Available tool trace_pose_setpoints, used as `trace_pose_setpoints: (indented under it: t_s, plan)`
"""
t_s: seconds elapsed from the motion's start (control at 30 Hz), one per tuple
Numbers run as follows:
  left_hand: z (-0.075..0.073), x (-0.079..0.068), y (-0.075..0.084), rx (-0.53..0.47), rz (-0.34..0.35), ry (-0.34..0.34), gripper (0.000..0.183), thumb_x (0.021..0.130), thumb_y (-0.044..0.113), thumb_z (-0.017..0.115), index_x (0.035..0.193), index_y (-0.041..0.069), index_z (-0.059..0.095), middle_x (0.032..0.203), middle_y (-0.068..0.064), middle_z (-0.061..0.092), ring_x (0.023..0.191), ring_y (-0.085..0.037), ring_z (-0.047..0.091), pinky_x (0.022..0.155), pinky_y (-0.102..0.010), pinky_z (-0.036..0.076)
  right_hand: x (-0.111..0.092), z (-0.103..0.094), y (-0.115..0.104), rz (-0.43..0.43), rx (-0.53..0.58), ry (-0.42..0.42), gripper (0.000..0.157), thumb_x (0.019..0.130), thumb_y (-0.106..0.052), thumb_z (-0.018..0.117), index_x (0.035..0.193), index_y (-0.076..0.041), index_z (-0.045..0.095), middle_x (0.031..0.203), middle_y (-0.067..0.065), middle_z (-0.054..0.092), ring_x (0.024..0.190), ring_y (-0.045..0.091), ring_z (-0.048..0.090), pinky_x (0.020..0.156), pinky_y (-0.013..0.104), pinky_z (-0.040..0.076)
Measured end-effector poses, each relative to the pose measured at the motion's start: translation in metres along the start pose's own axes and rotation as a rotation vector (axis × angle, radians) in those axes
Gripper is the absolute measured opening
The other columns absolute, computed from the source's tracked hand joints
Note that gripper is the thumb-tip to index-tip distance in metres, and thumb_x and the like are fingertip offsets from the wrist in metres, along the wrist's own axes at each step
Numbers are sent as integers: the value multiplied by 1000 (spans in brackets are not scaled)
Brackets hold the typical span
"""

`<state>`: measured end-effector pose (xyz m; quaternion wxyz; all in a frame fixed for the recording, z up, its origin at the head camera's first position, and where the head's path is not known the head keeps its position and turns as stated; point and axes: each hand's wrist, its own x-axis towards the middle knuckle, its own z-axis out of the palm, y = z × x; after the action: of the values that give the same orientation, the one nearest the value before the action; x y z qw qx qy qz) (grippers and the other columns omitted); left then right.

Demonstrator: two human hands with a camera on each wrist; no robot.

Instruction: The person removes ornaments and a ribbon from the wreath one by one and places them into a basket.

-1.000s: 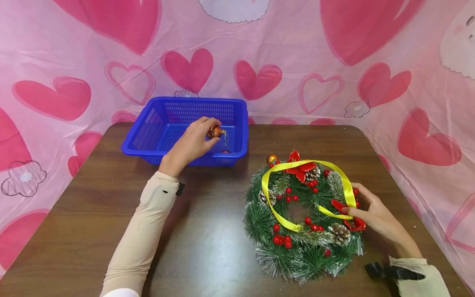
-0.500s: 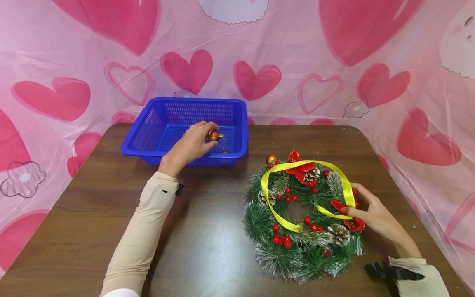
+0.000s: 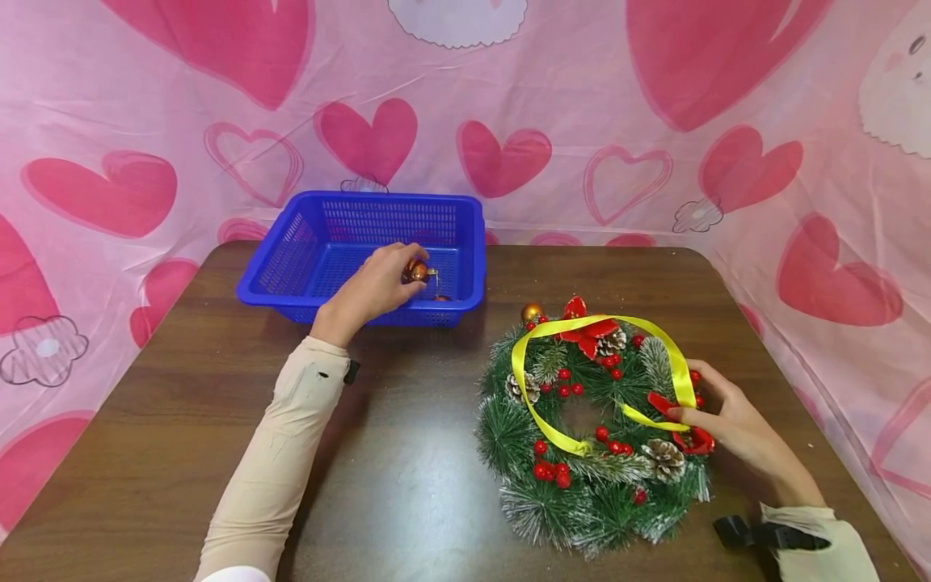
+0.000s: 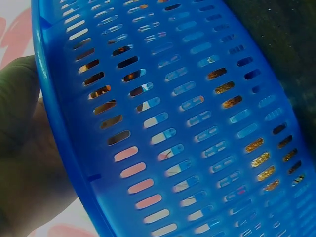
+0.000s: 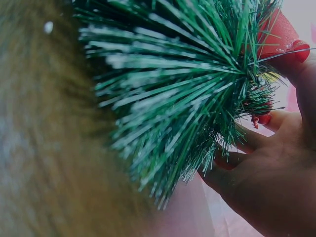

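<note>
In the head view my left hand [image 3: 374, 283] reaches over the near rim of the blue plastic basket [image 3: 287, 299]. Its fingers and thumb pinch a shiny copper-orange Christmas bauble [image 3: 416, 272] with a gold cap and a thin hanging loop. Another bauble [image 3: 441, 298] shows partly below it, inside the basket. My right hand [image 3: 742, 432] grips the right side of the green Christmas wreath [image 3: 509, 436], its thumb over a red flower [image 3: 694, 440] beside the yellow ribbon [image 3: 680, 372]. Wreath needles [image 5: 173, 94] hide some of those fingers in the right wrist view.
A gold-orange bauble [image 3: 532, 312] sits at the wreath's upper left edge. Pinecones [image 3: 665, 459] and red berries [image 3: 553, 471] dot the wreath. The brown wooden table [image 3: 393, 485] ends at a pink heart-patterned cloth [image 3: 567, 73]. Through the basket's slots [image 4: 256, 158] glittery gold surfaces show.
My left hand has sunk slightly lower into the basket with the bauble. The right hand and the wreath have stayed in place.
</note>
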<state>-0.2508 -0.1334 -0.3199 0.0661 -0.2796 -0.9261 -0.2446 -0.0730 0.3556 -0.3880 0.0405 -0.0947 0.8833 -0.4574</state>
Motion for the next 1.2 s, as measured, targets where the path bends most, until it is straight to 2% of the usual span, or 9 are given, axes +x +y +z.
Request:
trace_pose_setpoints:
  t_s: [0.2, 0.43, 0.57, 0.87, 1.07, 1.2]
  plan:
    - [1, 0, -2, 2, -11, -21, 35, 87, 11, 75, 118, 1, 63, 99, -15, 63, 93, -31, 58, 85, -49, 48, 0, 0, -1, 4, 5, -3, 53, 93, -6, 67, 140, -11, 44, 113, -1, 60, 94, 12, 58, 76, 25, 53]
    - [1, 1, -2, 2, -38, -53, 43, 88, 12, 73, 126, -1, 60, 119, -21, 64, 111, -35, 59, 98, -51, 45, 0, 0, -1, 5, -12, 3, 52, 92, -7, 68, 139, -11, 45, 112, -1, 61, 93, 12, 58, 76, 25, 53]
    - [1, 1, -1, 8, -33, -49, 43, 88, 12, 74, 126, -1, 60, 117, -21, 63, 110, -35, 59, 96, -51, 46, 0, 0, 0, 2, -15, 5, 52, 92, -7, 68, 139, -11, 45, 112, -2, 61, 94, 11, 58, 76, 24, 53]
    - [3, 1, 5, 13, 38, 33, 36, 88, 14, 75, 119, 2, 63, 107, -17, 64, 101, -34, 60, 92, -49, 47, 0, 0, 0, 6, 3, 3, 52, 92, -6, 67, 139, -10, 45, 112, -1, 60, 92, 13, 59, 74, 26, 54]
    - [5, 3, 19, 2, 102, 68, 34, 88, 9, 72, 120, 2, 64, 110, -16, 64, 98, -31, 61, 89, -46, 49, 0, 0, 0, 5, 27, 0, 52, 92, -5, 67, 139, -10, 44, 111, -1, 60, 90, 14, 60, 73, 28, 56]
    - [8, 3, 33, -9, 162, 78, 34, 89, 8, 71, 121, 1, 63, 115, -15, 64, 94, -26, 63, 86, -40, 52, 0, -1, 0, -2, 36, 3, 52, 92, -3, 66, 139, -10, 45, 109, -1, 62, 88, 14, 61, 71, 28, 56]
